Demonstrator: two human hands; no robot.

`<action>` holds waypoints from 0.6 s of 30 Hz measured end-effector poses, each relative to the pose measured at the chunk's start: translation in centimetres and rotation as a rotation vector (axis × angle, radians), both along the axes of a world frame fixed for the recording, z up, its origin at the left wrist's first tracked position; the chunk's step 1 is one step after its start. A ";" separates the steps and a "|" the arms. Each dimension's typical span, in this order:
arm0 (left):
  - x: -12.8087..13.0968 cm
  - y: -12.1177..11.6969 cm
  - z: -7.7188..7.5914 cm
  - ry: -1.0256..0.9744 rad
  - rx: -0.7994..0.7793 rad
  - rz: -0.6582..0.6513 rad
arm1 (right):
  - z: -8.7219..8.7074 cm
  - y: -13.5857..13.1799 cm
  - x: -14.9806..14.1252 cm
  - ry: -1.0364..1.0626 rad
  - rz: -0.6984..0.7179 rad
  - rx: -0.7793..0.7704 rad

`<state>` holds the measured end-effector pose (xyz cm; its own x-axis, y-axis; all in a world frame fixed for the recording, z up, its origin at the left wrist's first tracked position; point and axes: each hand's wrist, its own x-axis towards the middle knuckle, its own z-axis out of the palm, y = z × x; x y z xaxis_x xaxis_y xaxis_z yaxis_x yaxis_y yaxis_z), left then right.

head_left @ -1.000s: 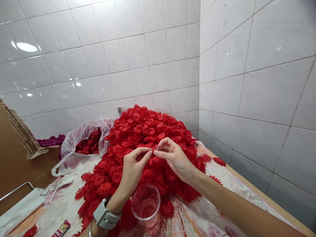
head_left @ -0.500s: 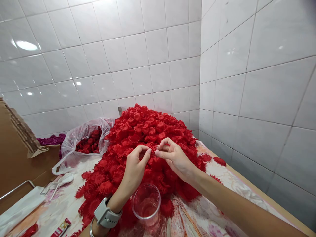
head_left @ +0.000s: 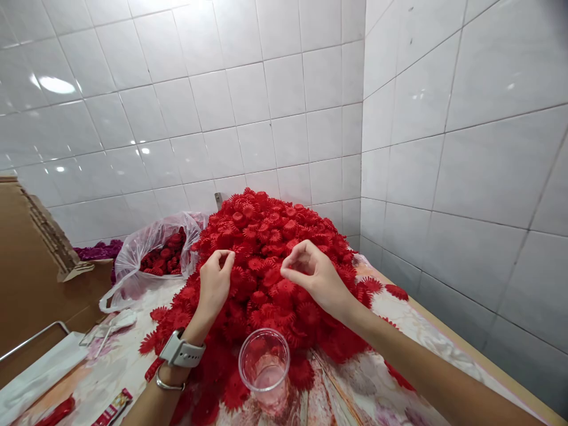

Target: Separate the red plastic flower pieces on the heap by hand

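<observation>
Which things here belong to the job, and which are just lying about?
Likely in use:
- pile of red frilled pieces, nearest left hand and right hand
- clear cup close by, possibly

Likely lying about:
- cardboard box
- small packet
- purple material
- bag of darker red pieces, less certain

Bright light throws white glare on the wall tiles (head_left: 177, 106).
</observation>
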<state>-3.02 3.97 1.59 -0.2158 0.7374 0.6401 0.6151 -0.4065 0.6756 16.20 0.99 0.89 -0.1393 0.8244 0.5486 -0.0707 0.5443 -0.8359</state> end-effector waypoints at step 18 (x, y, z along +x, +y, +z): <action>4.0 -3.3 -0.3 0.014 -0.147 -0.392 | -1.1 0.6 -0.6 0.147 0.040 -0.118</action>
